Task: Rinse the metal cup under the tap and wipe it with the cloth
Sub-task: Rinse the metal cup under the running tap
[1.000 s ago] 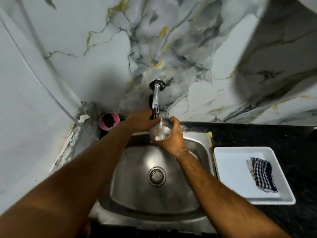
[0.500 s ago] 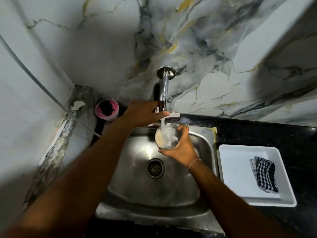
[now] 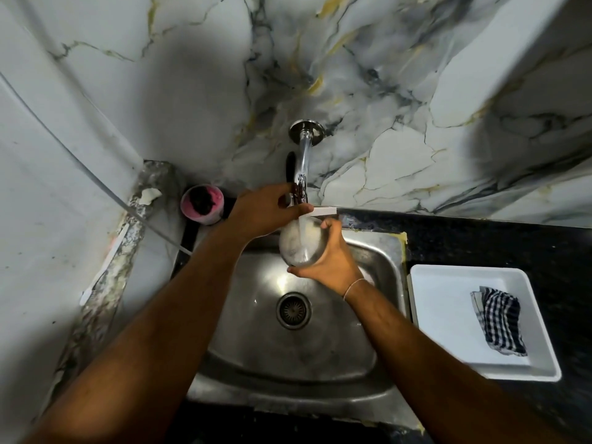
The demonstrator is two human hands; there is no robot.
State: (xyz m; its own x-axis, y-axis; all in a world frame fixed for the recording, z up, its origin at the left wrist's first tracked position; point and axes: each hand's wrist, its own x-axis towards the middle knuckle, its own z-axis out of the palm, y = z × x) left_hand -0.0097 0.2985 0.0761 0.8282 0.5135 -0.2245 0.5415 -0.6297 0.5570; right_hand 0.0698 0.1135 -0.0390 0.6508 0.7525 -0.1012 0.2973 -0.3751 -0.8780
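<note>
At the far left, against the wall, stands a round pink plastic tub [image 3: 202,204] with something dark inside; it is out of the way of the water. My left hand [image 3: 267,210] is closed around the handle of the shiny chrome wall tap [image 3: 302,165], so I can control the flow while I rinse. Under its spout, the round steel metal cup [image 3: 299,243] is in my right hand [image 3: 330,262], the grip wrapped around its side from the right. I hold it above the stainless steel sink [image 3: 384,257], so the white stream falls into it and any spill should go to the drain [image 3: 293,310]. To the right, on the black stone table [image 3: 480,238], a white rectangular tray [image 3: 448,309] keeps the blue checked cloth [image 3: 498,320] dry and near for the wiping, which is not yet begun.
</note>
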